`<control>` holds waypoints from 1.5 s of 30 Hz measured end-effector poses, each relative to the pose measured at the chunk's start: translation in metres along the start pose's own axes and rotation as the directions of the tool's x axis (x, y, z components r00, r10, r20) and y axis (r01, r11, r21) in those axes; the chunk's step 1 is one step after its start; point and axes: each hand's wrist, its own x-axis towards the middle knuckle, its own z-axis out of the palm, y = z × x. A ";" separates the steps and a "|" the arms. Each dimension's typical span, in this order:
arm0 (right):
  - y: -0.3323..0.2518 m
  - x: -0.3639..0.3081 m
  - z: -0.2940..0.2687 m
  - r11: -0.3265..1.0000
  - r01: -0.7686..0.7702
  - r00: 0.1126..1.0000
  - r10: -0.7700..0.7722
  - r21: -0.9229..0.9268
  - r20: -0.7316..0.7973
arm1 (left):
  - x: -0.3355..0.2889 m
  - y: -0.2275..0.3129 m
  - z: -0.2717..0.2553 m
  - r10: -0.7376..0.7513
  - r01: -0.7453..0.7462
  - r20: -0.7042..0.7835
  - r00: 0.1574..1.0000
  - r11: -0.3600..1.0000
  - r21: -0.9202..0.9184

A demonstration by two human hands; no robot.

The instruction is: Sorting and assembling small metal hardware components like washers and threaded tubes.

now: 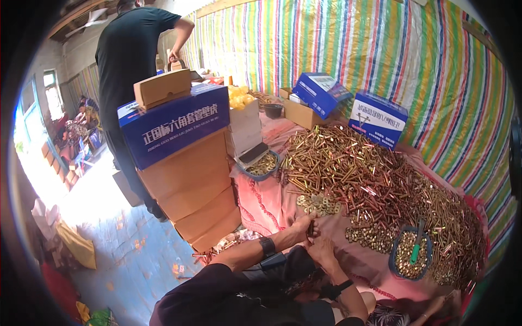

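Brass-coloured washers (319, 206) lie in a small flat heap on pink cloth (269, 195), and every place here is told from that heap. Just on its near side, toward the person, the left hand (298, 230) and the right hand (323, 252) come together. The fingers of both are bunched narrowly about a small dark piece (311, 231); I cannot tell which hand has the firmer hold, or how tightly either closes. The piece seems to point away from the person, its long axis running roughly toward the washers, though it is too small and too covered for me to be sure.

The relation that appears to matter most is how close the washers lie: straight beyond the fingertips, with the left hand nearer and the right hand lower and a little closer to the body. Whether any fingertip touches the washers is unclear.

Beyond the washers and to their right spreads the large mound of long bolts (348, 163), lying at many angles. To their right, on the near side, are the loose nuts (372, 237); farther right stands a tub (392, 263) of more small pieces, with a green-handled scoop (415, 253) in it.
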 end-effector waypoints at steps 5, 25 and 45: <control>-0.004 -0.006 0.001 0.987 0.104 0.989 -0.089 0.122 -0.120 | 0.012 0.015 0.001 0.004 0.002 -0.083 0.997 0.998 0.071; -0.003 -0.001 0.000 0.935 0.330 0.927 -0.296 0.128 -0.229 | 0.069 -0.043 -0.048 0.071 -0.017 0.255 0.964 0.978 -0.207; 0.262 0.111 -0.123 0.891 -0.366 0.809 0.448 0.270 -0.381 | 0.042 0.029 -0.026 0.173 -0.149 0.055 0.983 0.943 -0.298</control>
